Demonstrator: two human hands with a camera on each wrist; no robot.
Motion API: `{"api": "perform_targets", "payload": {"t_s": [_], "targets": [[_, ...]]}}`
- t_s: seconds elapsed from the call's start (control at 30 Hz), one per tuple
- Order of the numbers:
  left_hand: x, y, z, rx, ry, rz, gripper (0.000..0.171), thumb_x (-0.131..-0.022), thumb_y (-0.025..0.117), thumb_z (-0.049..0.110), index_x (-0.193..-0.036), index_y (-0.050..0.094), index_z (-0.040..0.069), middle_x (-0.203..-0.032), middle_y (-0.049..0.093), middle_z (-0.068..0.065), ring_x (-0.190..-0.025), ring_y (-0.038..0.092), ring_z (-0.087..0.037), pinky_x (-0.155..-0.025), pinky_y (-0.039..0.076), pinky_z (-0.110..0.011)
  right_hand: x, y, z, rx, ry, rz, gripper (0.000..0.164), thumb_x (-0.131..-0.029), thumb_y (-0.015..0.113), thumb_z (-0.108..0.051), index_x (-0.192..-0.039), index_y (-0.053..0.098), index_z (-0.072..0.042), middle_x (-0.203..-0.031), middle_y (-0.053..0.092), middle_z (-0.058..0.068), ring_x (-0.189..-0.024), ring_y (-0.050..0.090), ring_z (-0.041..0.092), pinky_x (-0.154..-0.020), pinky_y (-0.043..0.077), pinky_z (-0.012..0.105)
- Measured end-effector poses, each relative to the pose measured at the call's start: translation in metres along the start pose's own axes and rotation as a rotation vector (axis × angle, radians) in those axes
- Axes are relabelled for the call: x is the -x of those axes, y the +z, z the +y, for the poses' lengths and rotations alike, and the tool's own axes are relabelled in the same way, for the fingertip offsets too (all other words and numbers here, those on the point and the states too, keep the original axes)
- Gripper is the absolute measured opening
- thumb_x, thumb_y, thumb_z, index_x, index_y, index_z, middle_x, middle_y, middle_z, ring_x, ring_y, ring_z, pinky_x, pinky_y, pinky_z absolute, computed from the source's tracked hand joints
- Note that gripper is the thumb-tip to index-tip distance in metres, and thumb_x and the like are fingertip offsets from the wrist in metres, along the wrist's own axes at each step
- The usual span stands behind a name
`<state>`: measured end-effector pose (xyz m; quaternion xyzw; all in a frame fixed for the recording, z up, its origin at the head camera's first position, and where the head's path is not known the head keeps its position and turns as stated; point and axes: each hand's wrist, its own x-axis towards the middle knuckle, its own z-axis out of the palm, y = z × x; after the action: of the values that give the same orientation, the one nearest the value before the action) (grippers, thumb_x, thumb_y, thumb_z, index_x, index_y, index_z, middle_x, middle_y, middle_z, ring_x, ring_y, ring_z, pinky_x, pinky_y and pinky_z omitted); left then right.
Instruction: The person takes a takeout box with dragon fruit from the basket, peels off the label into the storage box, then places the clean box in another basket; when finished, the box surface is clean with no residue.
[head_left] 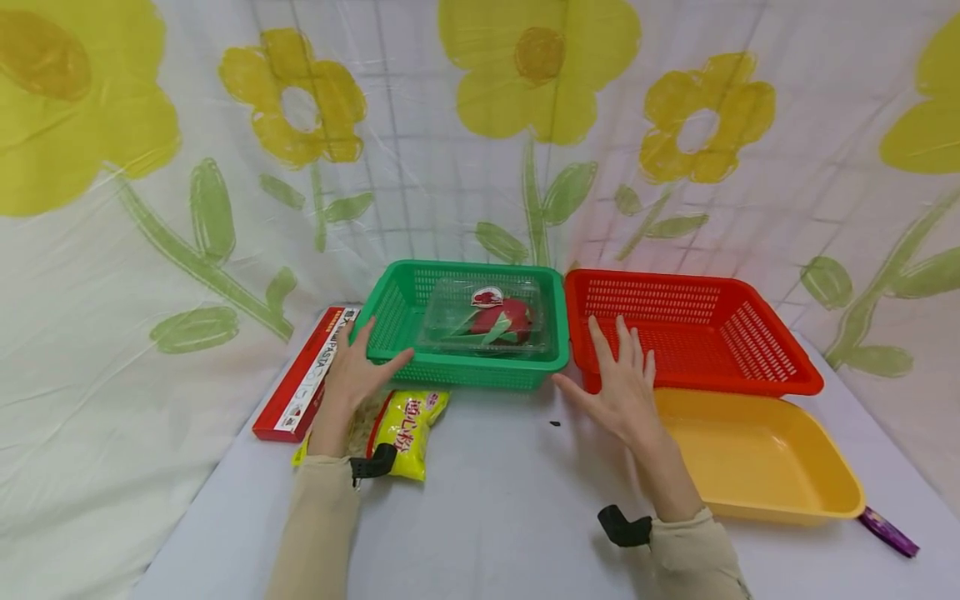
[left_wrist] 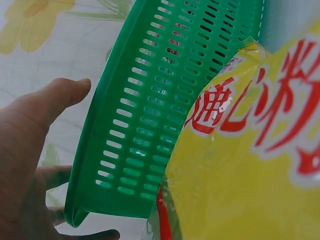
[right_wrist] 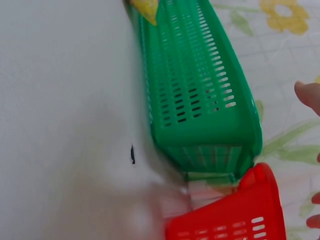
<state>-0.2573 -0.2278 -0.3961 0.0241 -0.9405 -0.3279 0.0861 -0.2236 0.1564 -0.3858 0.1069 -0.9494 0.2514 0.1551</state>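
Note:
My left hand (head_left: 354, 371) is at the front left corner of the green basket (head_left: 480, 367), thumb and fingers spread. In the left wrist view its thumb (left_wrist: 75, 92) points at the basket's rim. Inside the basket lies a clear plastic box (head_left: 442, 321) with a red and green dragon fruit (head_left: 510, 321) in it. Below the left wrist is a yellow noodle bag (head_left: 408, 433), partly covered by the forearm. My right hand (head_left: 618, 387), fingers fanned out and holding nothing, overlaps the front left of the red basket (head_left: 690, 375) in the head view.
Left of the green basket lies a red and white pasta box (head_left: 300, 383). A yellow tray (head_left: 757, 458) stands in front of the red basket, with a purple packet (head_left: 888, 532) by its right corner. Between the hands lies a small dark scrap (head_left: 555, 423). A flowered cloth (head_left: 420, 192) hangs behind.

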Motion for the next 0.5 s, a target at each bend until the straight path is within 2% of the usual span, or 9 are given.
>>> {"api": "perform_targets", "payload": {"t_s": [0.13, 0.33, 0.5], "targets": [[-0.001, 0.001, 0.003, 0.017, -0.013, 0.024, 0.096, -0.086, 0.060, 0.067, -0.158, 0.022, 0.015, -0.161, 0.004, -0.022, -0.137, 0.029, -0.051, -0.105, 0.030, -0.067, 0.000, 0.000, -0.001, -0.015, 0.002, 0.003, 0.098, -0.085, 0.065, -0.059, -0.160, 0.015, -0.019, -0.162, 0.004, 0.021, -0.146, 0.005, 0.046, -0.111, 0.003, 0.071], [-0.001, 0.004, 0.004, 0.048, -0.014, 0.069, 0.096, -0.084, 0.059, 0.069, -0.156, 0.027, 0.014, -0.161, 0.006, -0.020, -0.136, 0.031, -0.049, -0.105, 0.031, -0.067, -0.002, 0.001, -0.005, -0.096, 0.009, -0.019, 0.097, -0.085, 0.067, -0.057, -0.159, 0.017, -0.021, -0.163, 0.005, 0.019, -0.147, 0.005, 0.044, -0.112, 0.005, 0.069], [0.001, 0.008, 0.006, 0.058, -0.016, 0.074, 0.097, -0.084, 0.061, 0.069, -0.155, 0.029, 0.012, -0.160, 0.007, -0.020, -0.131, 0.038, -0.049, -0.101, 0.038, -0.065, -0.010, 0.007, -0.014, -0.175, 0.021, -0.045, 0.093, -0.085, 0.067, -0.056, -0.159, 0.020, -0.023, -0.162, 0.010, 0.017, -0.146, 0.012, 0.043, -0.110, 0.016, 0.071]]}}
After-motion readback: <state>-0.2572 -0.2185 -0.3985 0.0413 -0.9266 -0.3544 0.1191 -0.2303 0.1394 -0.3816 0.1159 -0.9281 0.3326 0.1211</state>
